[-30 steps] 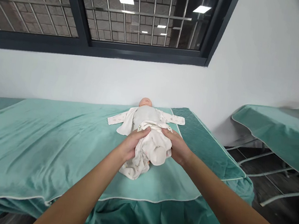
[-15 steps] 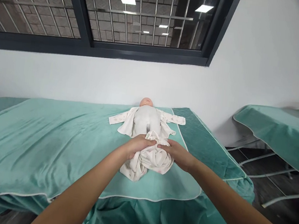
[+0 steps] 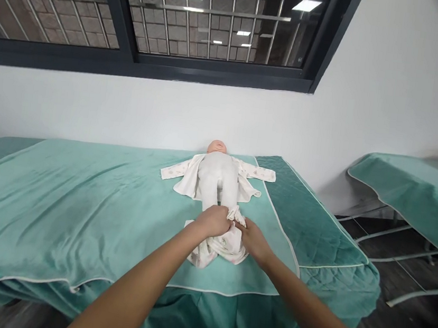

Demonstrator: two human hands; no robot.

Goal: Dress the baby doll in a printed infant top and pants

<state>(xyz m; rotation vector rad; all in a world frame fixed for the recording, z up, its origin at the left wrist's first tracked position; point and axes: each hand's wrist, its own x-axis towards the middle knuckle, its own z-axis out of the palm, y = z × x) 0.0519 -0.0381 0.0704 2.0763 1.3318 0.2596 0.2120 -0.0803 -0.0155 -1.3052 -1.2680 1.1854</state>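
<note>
A baby doll lies on its back with its head toward the wall and its pale grey legs toward me. Its white patterned baby shirt hangs open at both sides with the sleeves spread. Around the lower legs are bunched white patterned baby trousers. My left hand is closed on the gathered cloth by the doll's left-side leg in view. On the other side my right hand pinches the trousers' edge. The doll's feet are hidden by the cloth and my hands.
Under the doll is a light green blanket over a darker quilted bed cover. A barred window is set in the white wall behind. To the right stands another green-covered bed on metal legs, with part of something skin-toned at its edge.
The doll's legs now show stretched toward me, where cloth and hands were before. My hands have shifted slightly lower and right, gripping the trousers around the lower legs. The view has tilted slightly.
</note>
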